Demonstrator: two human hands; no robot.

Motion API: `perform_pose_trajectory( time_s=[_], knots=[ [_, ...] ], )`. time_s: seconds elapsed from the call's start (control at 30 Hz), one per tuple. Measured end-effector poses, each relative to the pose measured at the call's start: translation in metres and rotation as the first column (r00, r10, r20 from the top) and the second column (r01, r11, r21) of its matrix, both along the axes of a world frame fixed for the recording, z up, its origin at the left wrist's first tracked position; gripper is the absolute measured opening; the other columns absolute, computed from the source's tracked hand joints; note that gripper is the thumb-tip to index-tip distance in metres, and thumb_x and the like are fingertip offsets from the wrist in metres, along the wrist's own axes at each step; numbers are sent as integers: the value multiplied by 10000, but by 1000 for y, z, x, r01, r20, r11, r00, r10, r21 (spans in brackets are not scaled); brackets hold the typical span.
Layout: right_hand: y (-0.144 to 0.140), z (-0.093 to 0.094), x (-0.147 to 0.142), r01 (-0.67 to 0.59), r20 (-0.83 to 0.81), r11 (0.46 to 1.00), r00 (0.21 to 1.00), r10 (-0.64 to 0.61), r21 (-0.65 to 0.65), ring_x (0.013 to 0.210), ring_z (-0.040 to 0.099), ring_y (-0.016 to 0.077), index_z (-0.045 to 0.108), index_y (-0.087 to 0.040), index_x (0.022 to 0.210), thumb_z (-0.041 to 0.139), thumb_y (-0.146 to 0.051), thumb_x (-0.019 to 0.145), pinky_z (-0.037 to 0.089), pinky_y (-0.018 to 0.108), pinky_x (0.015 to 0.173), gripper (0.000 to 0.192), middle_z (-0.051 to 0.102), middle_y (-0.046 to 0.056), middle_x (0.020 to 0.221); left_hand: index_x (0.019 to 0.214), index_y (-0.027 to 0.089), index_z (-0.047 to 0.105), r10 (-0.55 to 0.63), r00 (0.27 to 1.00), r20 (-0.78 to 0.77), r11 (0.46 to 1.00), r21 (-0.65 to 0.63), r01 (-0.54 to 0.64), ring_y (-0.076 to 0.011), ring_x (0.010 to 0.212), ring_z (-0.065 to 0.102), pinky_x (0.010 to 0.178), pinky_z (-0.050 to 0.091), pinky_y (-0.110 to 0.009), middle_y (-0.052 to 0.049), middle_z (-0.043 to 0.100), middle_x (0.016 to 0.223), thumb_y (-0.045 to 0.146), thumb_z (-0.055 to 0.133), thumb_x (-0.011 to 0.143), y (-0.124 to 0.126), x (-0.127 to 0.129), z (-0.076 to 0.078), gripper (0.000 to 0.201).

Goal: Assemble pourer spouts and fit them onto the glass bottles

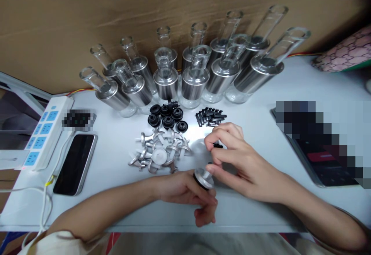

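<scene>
The left hand point(188, 193) grips a round silver cap point(204, 178) with a black ring, holding it just above the near edge of the white desk point(261, 131). The right hand point(234, 158) is closed, pinching a small black plug point(218, 145) between its fingertips directly above the cap. Behind the hands lie a pile of silver caps point(160, 152), black rubber gaskets point(167, 116), black plugs point(211, 116) and a row of glass bottles point(191, 69). A phone point(75, 163) lies at left.

A white worktop point(290, 92) fills the middle and lower frame. Behind it, across the top, stands a brown board wall point(87, 15), evenly lit.
</scene>
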State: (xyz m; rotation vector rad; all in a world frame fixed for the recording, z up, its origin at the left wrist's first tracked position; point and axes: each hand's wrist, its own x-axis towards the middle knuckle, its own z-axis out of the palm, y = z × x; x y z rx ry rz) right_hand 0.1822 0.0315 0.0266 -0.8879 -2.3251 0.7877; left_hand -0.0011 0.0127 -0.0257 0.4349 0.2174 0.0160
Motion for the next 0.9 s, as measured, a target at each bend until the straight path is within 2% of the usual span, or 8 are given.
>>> perform_pose_trajectory(
  time_s=[0.2,0.33,0.4,0.53,0.67,0.9],
  knots=[
    [2,-5,-3,-25,-102,999,995,23,-20,900,499,193,404,-190,668,567,-139,855,293,456,900,253,587,8,848,527,153,538,61,996,-63,998,35,-59,-112,484,520,580,352,-275,1,634,512,487,796,685,0,3,3,450],
    [6,-7,1,31,-127,1000,991,-31,-2,885,527,197,429,-196,675,654,-240,857,323,457,895,293,617,20,862,541,148,548,85,995,-48,996,9,-85,-93,447,481,652,411,-287,27,589,476,469,803,689,0,2,3,435],
    [8,-6,4,52,-119,999,992,-53,-13,921,525,214,492,-199,719,670,-297,855,364,438,865,245,622,47,915,542,147,556,79,997,-24,997,5,-79,-91,440,473,697,431,-294,31,578,467,468,790,705,0,1,3,430],
    [9,-3,6,-22,-91,996,996,14,-81,1044,502,237,614,-201,850,599,-294,906,422,414,878,110,610,87,1046,535,155,538,89,996,-23,996,2,-89,-92,451,471,742,431,-303,34,577,470,439,778,720,-1,0,2,415],
    [7,-3,3,-36,-51,993,998,31,-111,1025,489,233,580,-181,761,515,-244,945,394,434,900,205,603,83,1002,567,145,554,62,998,-34,998,2,-62,-101,488,504,684,400,-305,19,609,519,433,777,710,-2,1,-1,392],
    [0,2,-2,28,14,999,1000,-27,-29,909,483,213,518,-169,621,501,-161,899,340,432,837,279,590,55,882,518,163,502,27,997,-67,998,54,-24,-140,572,557,626,375,-305,-8,646,548,519,803,643,-1,4,2,483]
  ],
)
